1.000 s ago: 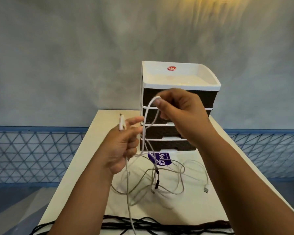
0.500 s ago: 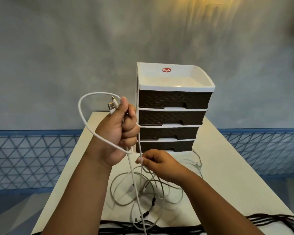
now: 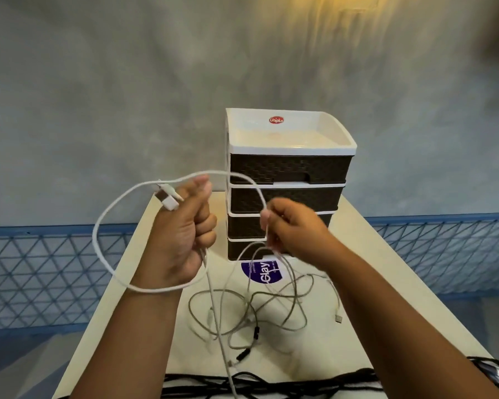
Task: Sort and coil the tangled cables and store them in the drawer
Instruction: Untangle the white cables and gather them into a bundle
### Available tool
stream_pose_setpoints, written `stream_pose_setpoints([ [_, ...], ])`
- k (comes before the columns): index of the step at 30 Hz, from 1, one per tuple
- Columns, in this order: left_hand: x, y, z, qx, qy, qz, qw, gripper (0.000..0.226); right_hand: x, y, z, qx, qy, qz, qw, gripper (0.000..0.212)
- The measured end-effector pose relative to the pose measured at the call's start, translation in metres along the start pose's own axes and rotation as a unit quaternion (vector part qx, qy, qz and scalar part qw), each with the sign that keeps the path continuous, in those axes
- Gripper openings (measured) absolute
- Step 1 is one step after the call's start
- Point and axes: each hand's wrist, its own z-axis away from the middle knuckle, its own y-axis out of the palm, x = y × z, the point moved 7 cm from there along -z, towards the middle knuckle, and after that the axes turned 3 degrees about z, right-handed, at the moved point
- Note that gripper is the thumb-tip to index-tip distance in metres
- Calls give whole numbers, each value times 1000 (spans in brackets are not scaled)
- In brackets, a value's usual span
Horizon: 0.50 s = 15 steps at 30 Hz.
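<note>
My left hand [image 3: 185, 226] is raised over the table and grips a white cable [image 3: 104, 223], whose USB plug [image 3: 167, 200] sticks out by the thumb. One loop of it hangs round the left of my wrist. A second arc runs over to my right hand [image 3: 293, 231], which pinches the same cable in front of the drawer unit [image 3: 288, 168]. That unit has a white top tray and dark woven drawers, all closed. Below my hands a tangle of grey-white cables [image 3: 251, 309] lies on the table.
The cream table [image 3: 386, 269] stands against a grey wall. A purple round sticker [image 3: 267, 272] lies before the drawer unit. Black cables [image 3: 271, 384] stretch along the near table edge. A blue lattice railing [image 3: 41, 272] runs behind on both sides.
My right hand rose from the tangle on the table to drawer height, drawing the white cable up into a second arc. My left hand kept its grip and the first loop.
</note>
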Motion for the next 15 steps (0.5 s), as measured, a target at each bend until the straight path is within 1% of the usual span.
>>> stream_pose_setpoints([
  [2,17,-3,0,-15,-32,-45,998,25,23,-20,-4,-50,-39,-85,994,22],
  [3,28,-1,2,-9,-54,-78,995,26,35,-29,-5,-67,-59,-119,989,22],
  [5,51,8,6,21,-99,-136,985,26,56,-42,-7,-87,-91,-167,978,22],
  [7,70,17,8,47,-126,-179,975,25,76,-49,-8,-92,-124,-193,969,22],
  [9,81,21,7,57,-124,-222,965,24,92,-56,-6,-103,-158,-220,957,23],
  [11,87,19,5,61,-112,-248,960,29,103,-67,-1,-131,-195,-247,940,22],
  [13,91,12,4,51,-105,-241,963,34,106,-79,8,-162,-232,-266,921,22],
  [15,91,4,3,37,-106,-241,964,34,102,-90,17,-197,-253,-279,905,21],
])
